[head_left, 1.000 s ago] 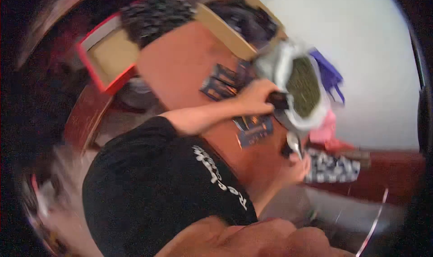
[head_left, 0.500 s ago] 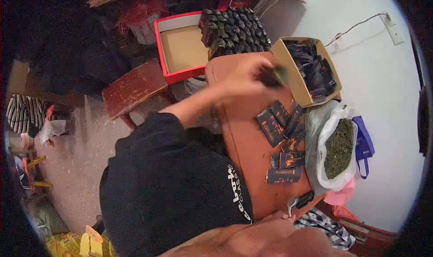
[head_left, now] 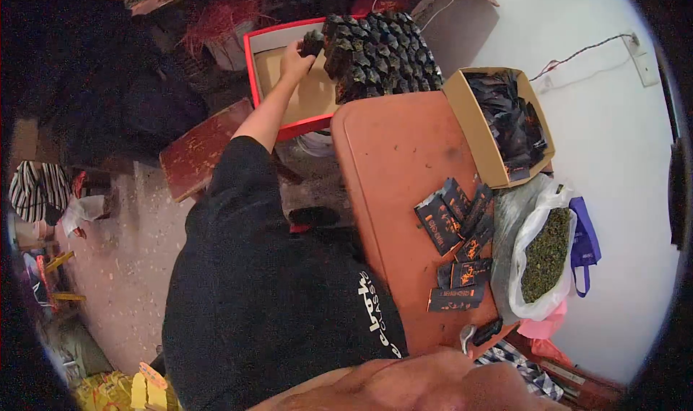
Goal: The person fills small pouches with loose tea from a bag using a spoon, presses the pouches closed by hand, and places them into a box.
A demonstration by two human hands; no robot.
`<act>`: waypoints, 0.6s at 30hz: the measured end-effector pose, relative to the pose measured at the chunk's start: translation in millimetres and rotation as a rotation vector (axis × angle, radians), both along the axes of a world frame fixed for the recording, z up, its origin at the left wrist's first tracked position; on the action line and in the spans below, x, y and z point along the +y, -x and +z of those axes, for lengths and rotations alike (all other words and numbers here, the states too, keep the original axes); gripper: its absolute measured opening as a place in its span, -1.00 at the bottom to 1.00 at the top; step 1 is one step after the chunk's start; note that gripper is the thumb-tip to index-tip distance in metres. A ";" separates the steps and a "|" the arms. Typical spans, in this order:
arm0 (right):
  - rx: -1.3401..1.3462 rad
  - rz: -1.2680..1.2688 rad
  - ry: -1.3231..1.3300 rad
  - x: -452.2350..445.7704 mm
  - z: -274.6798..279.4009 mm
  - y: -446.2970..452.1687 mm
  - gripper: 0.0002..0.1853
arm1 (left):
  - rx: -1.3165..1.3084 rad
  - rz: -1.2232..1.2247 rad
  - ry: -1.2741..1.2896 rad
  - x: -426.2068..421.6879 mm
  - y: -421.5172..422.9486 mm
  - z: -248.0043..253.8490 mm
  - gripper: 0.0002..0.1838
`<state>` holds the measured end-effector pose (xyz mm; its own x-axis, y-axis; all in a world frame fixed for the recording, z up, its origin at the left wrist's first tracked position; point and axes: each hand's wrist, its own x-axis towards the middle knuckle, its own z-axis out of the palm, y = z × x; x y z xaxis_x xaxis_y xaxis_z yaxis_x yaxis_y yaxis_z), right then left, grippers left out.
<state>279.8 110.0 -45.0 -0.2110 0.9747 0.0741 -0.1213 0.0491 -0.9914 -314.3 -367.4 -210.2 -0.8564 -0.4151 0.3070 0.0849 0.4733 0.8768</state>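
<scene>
My left hand (head_left: pixel 296 61) is closed around a small black packet (head_left: pixel 312 44) over the red-rimmed box (head_left: pixel 285 131), beside rows of upright black packets (head_left: pixel 382 54). At the bottom, close blurred skin hides the fingers of my right hand. A metal spoon (head_left: pixel 468 337) and a dark object (head_left: pixel 489 331) show at the table's near corner, beside that skin; whether I hold the spoon is hidden. Several flat black packets with orange print (head_left: pixel 438 225) lie on the reddish table (head_left: pixel 393 151). Next to them stands a white plastic bag (head_left: pixel 519 277) of dried green leaves (head_left: pixel 546 256).
A cardboard box (head_left: pixel 473 133) of black packets stands at the table's far corner by the wall. A blue bag (head_left: pixel 585 238) and pink plastic (head_left: pixel 543 324) are beyond the leaf bag. A worn wooden stool (head_left: pixel 198 151) stands left of the table.
My left hand has moved from the leaf bag, across the table, to the red-rimmed box, carrying the dark packet. My right hand's fingers, seen earlier at the spoon, are now hidden.
</scene>
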 end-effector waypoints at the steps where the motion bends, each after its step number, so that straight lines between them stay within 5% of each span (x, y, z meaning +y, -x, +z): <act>1: -0.006 -0.006 -0.005 -3.3 3.4 4.9 -0.65 | 0.005 -0.003 0.007 5.1 7.8 -2.4 -0.42; 7: -0.080 -0.107 -0.014 -3.9 2.1 6.5 -0.67 | 0.056 -0.109 -0.107 -2.7 58.0 -12.9 -0.44; 18: -0.119 -0.023 -0.022 7.3 -4.9 -0.4 -0.57 | 0.032 0.167 0.131 5.5 95.8 -34.0 -0.44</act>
